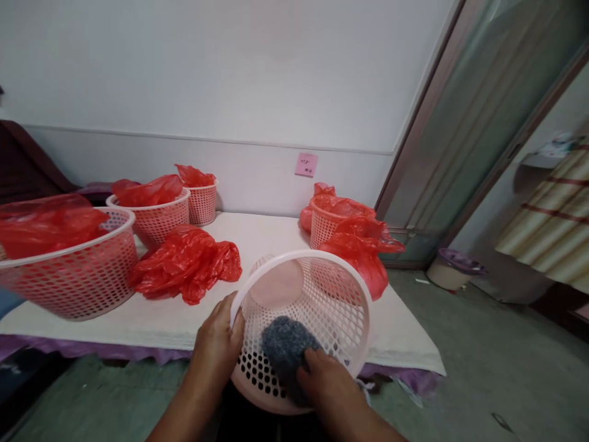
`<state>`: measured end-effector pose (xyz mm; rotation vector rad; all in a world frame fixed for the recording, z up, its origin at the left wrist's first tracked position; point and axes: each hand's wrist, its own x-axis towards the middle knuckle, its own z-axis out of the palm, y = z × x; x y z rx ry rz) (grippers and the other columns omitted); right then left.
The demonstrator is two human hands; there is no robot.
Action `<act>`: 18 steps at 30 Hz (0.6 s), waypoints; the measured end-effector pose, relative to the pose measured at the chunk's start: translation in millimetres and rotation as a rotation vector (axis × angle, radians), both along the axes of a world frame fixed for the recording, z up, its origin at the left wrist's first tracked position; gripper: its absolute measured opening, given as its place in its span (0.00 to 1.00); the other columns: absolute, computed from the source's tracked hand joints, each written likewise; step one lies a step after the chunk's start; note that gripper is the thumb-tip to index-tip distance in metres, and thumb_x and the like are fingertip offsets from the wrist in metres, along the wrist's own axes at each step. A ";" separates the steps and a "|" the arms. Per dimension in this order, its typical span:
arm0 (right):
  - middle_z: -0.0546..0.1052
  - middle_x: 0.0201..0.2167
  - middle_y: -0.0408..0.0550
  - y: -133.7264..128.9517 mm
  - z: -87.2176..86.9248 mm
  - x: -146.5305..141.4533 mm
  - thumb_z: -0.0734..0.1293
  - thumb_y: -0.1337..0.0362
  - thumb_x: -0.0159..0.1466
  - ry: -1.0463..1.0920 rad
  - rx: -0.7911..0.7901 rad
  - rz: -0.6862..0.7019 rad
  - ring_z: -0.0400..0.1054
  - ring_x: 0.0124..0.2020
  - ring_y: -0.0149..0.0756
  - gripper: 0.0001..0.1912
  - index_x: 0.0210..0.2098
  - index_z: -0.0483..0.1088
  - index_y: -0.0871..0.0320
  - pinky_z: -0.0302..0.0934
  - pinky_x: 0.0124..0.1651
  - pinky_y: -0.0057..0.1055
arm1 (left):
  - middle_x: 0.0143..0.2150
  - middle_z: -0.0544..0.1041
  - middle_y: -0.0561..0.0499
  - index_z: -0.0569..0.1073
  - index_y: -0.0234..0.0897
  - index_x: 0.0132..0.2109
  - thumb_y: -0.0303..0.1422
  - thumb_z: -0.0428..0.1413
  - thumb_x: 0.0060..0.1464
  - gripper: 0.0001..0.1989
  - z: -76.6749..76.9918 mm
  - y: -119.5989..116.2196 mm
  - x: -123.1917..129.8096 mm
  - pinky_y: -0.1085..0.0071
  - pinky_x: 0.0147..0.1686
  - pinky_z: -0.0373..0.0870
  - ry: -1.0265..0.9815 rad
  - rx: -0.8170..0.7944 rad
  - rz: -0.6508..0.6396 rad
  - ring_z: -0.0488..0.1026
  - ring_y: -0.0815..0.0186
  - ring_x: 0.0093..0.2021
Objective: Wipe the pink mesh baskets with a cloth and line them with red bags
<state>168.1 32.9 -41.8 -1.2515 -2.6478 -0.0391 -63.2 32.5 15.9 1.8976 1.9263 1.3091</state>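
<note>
A pale pink perforated plastic basket [345, 270] is tilted toward me, its mouth facing me at the table's front edge. My left hand [217, 339] is closed around the left side of its rim, thumb on the inner face. Inside the basket, my right hand [327, 382] grips a bunched dark grey-blue cloth [286, 344] and presses it against the lower wall. Part of the cloth is hidden behind my fingers.
On the white-covered table [248, 230] lie crumpled red plastic bags [188, 261]. Several bag-filled baskets stand left, including a large basket [92, 276]. Right are another basket [322, 230] and a red bag [363, 258]. A bin [448, 273] is on the floor.
</note>
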 end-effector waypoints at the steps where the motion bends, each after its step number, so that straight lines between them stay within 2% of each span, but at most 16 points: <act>1: 0.76 0.30 0.47 4.3 5.9 10.1 0.64 0.75 0.60 -0.083 0.047 0.008 0.68 0.32 0.40 0.10 0.27 0.73 0.55 0.55 0.32 0.31 | 0.47 0.77 0.43 0.69 0.35 0.53 0.32 0.45 0.59 0.17 2.0 1.3 0.3 0.63 0.49 0.69 -0.003 0.005 -0.010 0.74 0.58 0.49; 4: 0.75 0.32 0.49 18.9 31.7 37.2 0.67 0.72 0.60 -0.248 0.126 -0.021 0.69 0.34 0.44 0.07 0.28 0.73 0.56 0.57 0.34 0.34 | 0.50 0.77 0.43 0.69 0.36 0.54 0.32 0.45 0.59 0.18 6.0 3.8 1.7 0.63 0.50 0.68 -0.014 0.011 -0.019 0.74 0.58 0.50; 7: 0.73 0.33 0.49 26.8 57.9 57.6 0.68 0.71 0.60 -0.198 0.190 -0.133 0.67 0.35 0.43 0.05 0.30 0.73 0.55 0.59 0.36 0.35 | 0.50 0.77 0.41 0.69 0.34 0.55 0.34 0.46 0.58 0.20 8.5 4.0 1.2 0.61 0.50 0.68 -0.018 -0.012 0.016 0.74 0.56 0.50; 9: 0.72 0.34 0.50 28.0 67.7 67.6 0.68 0.70 0.60 -0.136 0.243 -0.218 0.66 0.35 0.43 0.03 0.33 0.73 0.55 0.59 0.37 0.35 | 0.49 0.78 0.41 0.70 0.33 0.54 0.36 0.46 0.58 0.20 10.8 3.4 0.2 0.59 0.48 0.68 -0.036 -0.035 0.026 0.75 0.54 0.49; 12: 0.71 0.38 0.52 28.4 66.2 77.7 0.67 0.71 0.61 -0.020 0.338 -0.261 0.65 0.40 0.45 0.05 0.37 0.73 0.57 0.61 0.41 0.38 | 0.49 0.78 0.41 0.70 0.35 0.54 0.36 0.46 0.58 0.20 15.4 3.4 -0.7 0.60 0.48 0.67 -0.080 -0.063 -0.006 0.75 0.55 0.48; 16: 0.65 0.52 0.58 31.8 47.9 83.9 0.63 0.71 0.62 0.119 0.478 -0.200 0.60 0.53 0.52 0.09 0.41 0.71 0.58 0.61 0.51 0.46 | 0.48 0.77 0.43 0.71 0.36 0.53 0.36 0.46 0.59 0.19 20.9 7.1 -2.9 0.62 0.48 0.66 -0.109 -0.088 -0.037 0.74 0.56 0.48; 18: 0.61 0.54 0.60 34.0 39.7 85.3 0.62 0.70 0.62 0.179 0.492 -0.201 0.59 0.55 0.53 0.12 0.44 0.70 0.59 0.62 0.52 0.47 | 0.46 0.78 0.45 0.71 0.37 0.52 0.37 0.46 0.59 0.18 23.0 10.1 -5.2 0.63 0.47 0.66 -0.119 -0.088 -0.047 0.74 0.57 0.47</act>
